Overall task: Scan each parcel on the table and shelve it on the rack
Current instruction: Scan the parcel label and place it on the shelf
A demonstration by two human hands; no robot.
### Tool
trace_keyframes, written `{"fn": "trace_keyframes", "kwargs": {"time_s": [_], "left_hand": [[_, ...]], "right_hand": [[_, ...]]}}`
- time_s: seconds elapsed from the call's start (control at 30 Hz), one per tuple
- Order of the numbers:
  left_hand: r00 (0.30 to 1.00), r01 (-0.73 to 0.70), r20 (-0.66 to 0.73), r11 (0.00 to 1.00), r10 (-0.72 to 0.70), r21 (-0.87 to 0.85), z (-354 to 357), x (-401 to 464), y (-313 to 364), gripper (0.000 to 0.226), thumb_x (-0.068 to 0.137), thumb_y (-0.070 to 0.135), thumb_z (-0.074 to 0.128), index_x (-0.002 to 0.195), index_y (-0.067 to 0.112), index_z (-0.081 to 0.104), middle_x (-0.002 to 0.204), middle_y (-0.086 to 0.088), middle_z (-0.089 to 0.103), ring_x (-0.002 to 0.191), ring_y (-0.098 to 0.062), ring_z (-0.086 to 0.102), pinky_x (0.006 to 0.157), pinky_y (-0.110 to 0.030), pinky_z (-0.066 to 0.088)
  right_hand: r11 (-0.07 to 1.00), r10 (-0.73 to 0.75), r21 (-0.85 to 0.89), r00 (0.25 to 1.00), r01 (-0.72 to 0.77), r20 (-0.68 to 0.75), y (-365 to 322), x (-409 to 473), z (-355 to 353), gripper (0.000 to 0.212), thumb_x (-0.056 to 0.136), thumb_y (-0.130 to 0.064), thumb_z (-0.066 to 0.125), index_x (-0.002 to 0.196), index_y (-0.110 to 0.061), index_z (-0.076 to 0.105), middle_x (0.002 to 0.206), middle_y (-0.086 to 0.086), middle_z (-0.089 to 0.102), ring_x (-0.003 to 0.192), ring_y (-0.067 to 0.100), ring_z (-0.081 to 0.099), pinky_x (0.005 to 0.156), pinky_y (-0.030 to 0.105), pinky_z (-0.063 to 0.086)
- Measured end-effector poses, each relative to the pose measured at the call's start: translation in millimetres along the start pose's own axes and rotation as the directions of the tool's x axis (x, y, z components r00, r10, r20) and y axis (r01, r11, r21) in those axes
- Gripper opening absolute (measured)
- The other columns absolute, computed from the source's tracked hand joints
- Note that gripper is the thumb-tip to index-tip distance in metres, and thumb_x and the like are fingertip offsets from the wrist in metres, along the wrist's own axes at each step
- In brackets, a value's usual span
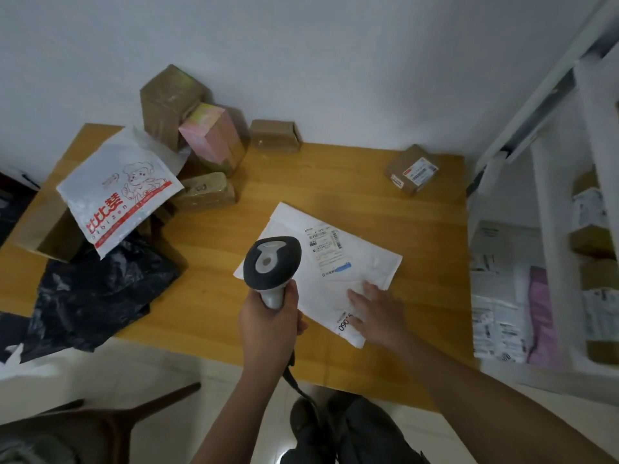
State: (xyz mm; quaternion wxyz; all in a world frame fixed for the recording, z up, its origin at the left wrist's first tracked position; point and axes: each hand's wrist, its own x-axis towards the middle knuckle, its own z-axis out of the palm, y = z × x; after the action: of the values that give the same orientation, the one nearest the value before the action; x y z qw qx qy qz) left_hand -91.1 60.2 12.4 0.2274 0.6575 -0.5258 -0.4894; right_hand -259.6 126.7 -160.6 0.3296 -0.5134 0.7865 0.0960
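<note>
At nine o'clock on the table I saw a black bag slumped at the near edge, with a printed white bag lying partly over it and over an open box. Behind those, toward eleven o'clock, brown boxes and a pink box were piled against the wall, waiting, I judged, for their turn.

At the centre my left hand had its fingers wrapped tight round the grip of the scanner, head aimed forward and down at the mailer. The mailer lay flat just right of centre, its label face up so the beam could reach the barcode. My right hand rested on the mailer's near corner at five o'clock, fingers straight and spread, pressing it down to keep it from sliding; whether the trigger was pulled I could not tell.

At two o'clock a small labelled box sat well apart. At three o'clock stood the rack, its shelves already holding parcels, blurred at this edge.
</note>
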Motion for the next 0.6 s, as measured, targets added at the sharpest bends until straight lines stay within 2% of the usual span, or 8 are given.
{"fn": "trace_keyframes", "kwargs": {"time_s": [0.07, 0.13, 0.2, 0.23, 0.3, 0.47, 0.6], "left_hand": [[1.000, 0.008, 0.000, 1.000, -0.008, 0.019, 4.4, -1.5, -1.4, 0.035, 0.095, 0.029, 0.059, 0.086, -0.005, 0.059, 0.059, -0.013, 0.065, 0.046, -0.016, 0.064, 0.043, -0.017, 0.048], [1.000, 0.009, 0.003, 0.999, -0.009, 0.050, 7.9, -4.1, -2.8, 0.033, 0.095, 0.029, 0.059, 0.086, -0.003, 0.060, 0.061, -0.012, 0.066, 0.045, -0.013, 0.064, 0.042, -0.016, 0.046], [1.000, 0.015, 0.021, 0.998, -0.016, 0.056, 10.7, -7.7, -4.7, 0.032, 0.095, 0.027, 0.059, 0.086, -0.003, 0.059, 0.065, -0.015, 0.066, 0.045, -0.013, 0.063, 0.042, -0.014, 0.045], [0.999, 0.025, 0.035, 0.998, -0.027, 0.051, 12.0, -9.9, -6.1, 0.031, 0.095, 0.026, 0.059, 0.086, -0.004, 0.058, 0.067, -0.017, 0.066, 0.046, -0.014, 0.063, 0.042, -0.014, 0.045], [0.997, 0.053, 0.060, 0.998, -0.055, 0.042, 14.3, -13.9, -9.0, 0.029, 0.095, 0.023, 0.059, 0.088, -0.005, 0.057, 0.070, -0.021, 0.065, 0.049, -0.017, 0.062, 0.042, -0.013, 0.044], [0.993, 0.073, 0.089, 0.996, -0.077, 0.051, 21.6, -15.7, -9.9, 0.018, 0.096, 0.020, 0.058, 0.088, 0.004, 0.055, 0.067, -0.015, 0.064, 0.046, -0.014, 0.061, 0.042, -0.015, 0.044], [0.990, 0.078, 0.117, 0.996, -0.082, 0.040, 32.0, -17.5, -6.5, 0.016, 0.096, 0.021, 0.058, 0.092, 0.006, 0.055, 0.071, -0.013, 0.065, 0.054, -0.018, 0.063, 0.042, -0.013, 0.044]], "right_hand": [[0.996, -0.076, 0.039, 0.996, 0.078, -0.051, -7.5, -3.7, -5.4, 0.043, 0.096, -0.045, 0.047, 0.137, -0.034, 0.044, 0.144, 0.002, 0.034, 0.128, 0.027, 0.040, 0.103, 0.044, 0.038], [0.988, -0.113, 0.084, 0.981, 0.128, -0.159, -8.9, 0.5, -11.1, 0.041, 0.096, -0.032, 0.051, 0.137, -0.028, 0.047, 0.146, 0.001, 0.035, 0.133, 0.025, 0.036, 0.108, 0.043, 0.034], [0.992, -0.109, 0.046, 0.975, 0.120, -0.193, -3.6, 8.6, -11.4, 0.059, 0.095, -0.031, 0.055, 0.149, -0.034, 0.029, 0.161, -0.001, 0.009, 0.148, 0.027, 0.011, 0.117, 0.049, 0.017], [0.995, -0.093, 0.023, 0.984, 0.098, -0.150, 0.1, 11.6, -10.5, 0.067, 0.096, -0.033, 0.055, 0.152, -0.038, 0.018, 0.163, -0.003, -0.005, 0.150, 0.028, -0.003, 0.118, 0.053, 0.010], [0.998, -0.058, -0.003, 0.997, 0.058, -0.052, 3.3, 16.6, -5.8, 0.073, 0.097, -0.038, 0.053, 0.153, -0.042, 0.007, 0.162, -0.005, -0.018, 0.149, 0.028, -0.014, 0.117, 0.060, 0.006], [0.996, 0.001, 0.088, 0.997, 0.006, -0.076, -13.6, 15.2, -1.1, 0.071, 0.098, -0.035, 0.053, 0.153, -0.043, 0.009, 0.163, -0.004, -0.016, 0.150, 0.029, -0.011, 0.116, 0.063, 0.009], [0.989, 0.044, 0.144, 0.992, -0.027, -0.114, -27.2, 16.1, 6.5, 0.068, 0.097, -0.039, 0.055, 0.152, -0.043, 0.016, 0.163, -0.002, -0.007, 0.149, 0.031, -0.001, 0.116, 0.062, 0.015]]}}
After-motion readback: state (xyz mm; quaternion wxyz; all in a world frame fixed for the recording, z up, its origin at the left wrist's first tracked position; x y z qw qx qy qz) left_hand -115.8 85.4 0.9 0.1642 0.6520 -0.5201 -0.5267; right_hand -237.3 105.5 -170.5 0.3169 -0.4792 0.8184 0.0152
